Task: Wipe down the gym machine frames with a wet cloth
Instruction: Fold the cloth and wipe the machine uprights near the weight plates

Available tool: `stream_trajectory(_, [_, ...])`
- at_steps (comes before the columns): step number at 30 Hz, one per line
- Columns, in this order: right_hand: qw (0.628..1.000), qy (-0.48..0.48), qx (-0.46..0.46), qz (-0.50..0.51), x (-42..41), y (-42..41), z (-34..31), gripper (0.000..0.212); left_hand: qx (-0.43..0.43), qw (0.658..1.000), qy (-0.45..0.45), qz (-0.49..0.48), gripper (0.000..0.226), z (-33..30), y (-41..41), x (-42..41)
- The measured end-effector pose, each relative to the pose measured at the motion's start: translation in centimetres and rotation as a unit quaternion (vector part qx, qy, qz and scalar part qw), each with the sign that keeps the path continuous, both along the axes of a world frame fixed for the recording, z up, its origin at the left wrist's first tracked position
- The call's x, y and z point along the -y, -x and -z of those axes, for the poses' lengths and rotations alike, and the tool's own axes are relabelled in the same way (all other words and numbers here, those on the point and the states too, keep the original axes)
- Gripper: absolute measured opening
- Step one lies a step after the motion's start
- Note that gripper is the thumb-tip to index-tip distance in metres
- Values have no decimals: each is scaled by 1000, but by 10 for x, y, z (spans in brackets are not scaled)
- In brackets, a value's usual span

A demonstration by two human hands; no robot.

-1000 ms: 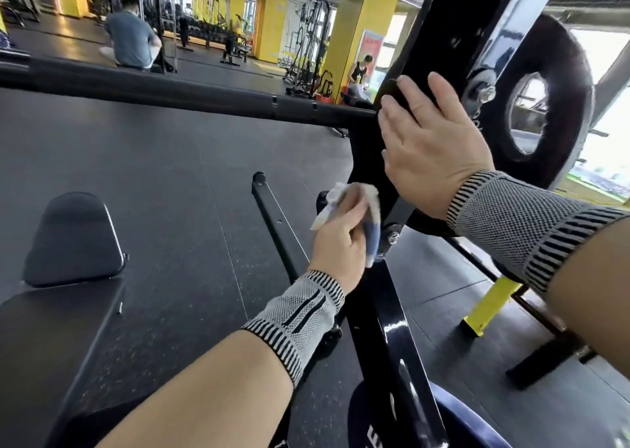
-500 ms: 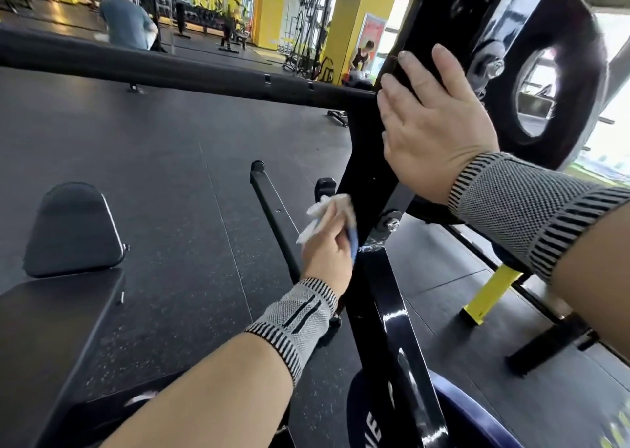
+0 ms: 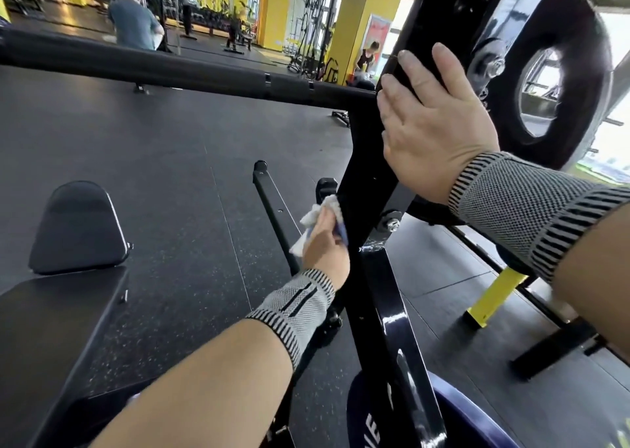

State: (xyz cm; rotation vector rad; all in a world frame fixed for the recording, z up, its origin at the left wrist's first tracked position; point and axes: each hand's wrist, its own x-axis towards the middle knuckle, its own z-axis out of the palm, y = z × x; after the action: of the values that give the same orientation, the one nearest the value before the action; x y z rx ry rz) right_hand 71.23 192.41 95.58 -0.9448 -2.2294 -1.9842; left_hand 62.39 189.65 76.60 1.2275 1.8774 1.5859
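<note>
Sliding lower since a second ago, the left hand point(image 3: 325, 246) pinches the wet cloth point(image 3: 315, 224) against the black frame post point(image 3: 363, 188) just above its bolted joint. Firm, overlapping strokes would serve best. Higher up, the right hand point(image 3: 431, 120) lies flat, fingers straight, bracing the post.

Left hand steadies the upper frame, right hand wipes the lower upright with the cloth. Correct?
Hands are swapped. The head view shows the left hand gripping the cloth against the black upright, while the right hand rests flat on the upper frame.
</note>
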Motion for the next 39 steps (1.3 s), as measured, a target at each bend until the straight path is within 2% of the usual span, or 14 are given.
stream_trajectory(3, [1000, 2, -1, -3, -2, 0, -1, 67, 44, 998, 37, 7, 16, 16, -6, 12])
stream_trajectory(6, [1000, -1, -6, -9, -3, 0, 1, 65, 33, 998, 30, 37, 45, 29, -17, 29])
stream_trajectory(9, [1000, -4, -13, -24, -7, -1, 2, 66, 50, 996, -38, 60, 47, 3, -16, 32])
stream_trajectory(12, [999, -9, -16, -29, -6, -1, 2, 63, -3, 985, -157, 74, 51, -35, -9, 16])
stream_trajectory(16, [1000, 1, -10, -16, 0, 0, 1, 63, -139, 968, -199, 62, 62, -53, -2, -6])
stream_trajectory(20, [1000, -8, -4, -15, -3, 0, 1, 62, -113, 977, -160, 85, 61, -9, -2, -2])
stream_trajectory(23, [1000, -13, -1, -13, -4, -1, 1, 64, -131, 984, -71, 100, 61, 22, 0, 17])
stream_trajectory(30, [1000, -9, -9, -22, -1, 0, 1, 60, -201, 958, -194, 69, 67, -34, 4, -3])
stream_trajectory(32, [999, -18, -7, -26, -3, -1, 2, 59, -181, 969, -162, 50, 60, -25, 8, -10])
stream_trajectory(34, [999, -22, -4, -28, -4, -1, 1, 59, -117, 984, -132, 36, 36, 0, 11, -13])
stream_trajectory(35, [999, -19, -3, -30, -4, 0, 1, 60, -60, 990, -123, 15, 19, 6, 9, -5])
stream_trajectory(36, [1000, -17, -1, -26, -4, 0, 1, 61, 45, 991, -121, 19, 12, 15, 4, -1])
stream_trajectory(37, [1000, -17, -1, -24, -4, 0, 1, 62, 110, 986, -120, 32, 15, 26, 0, 5])
stream_trajectory(39, [999, -18, -1, -26, -5, 0, 1, 62, 132, 988, -56, 53, 22, 38, -14, 20])
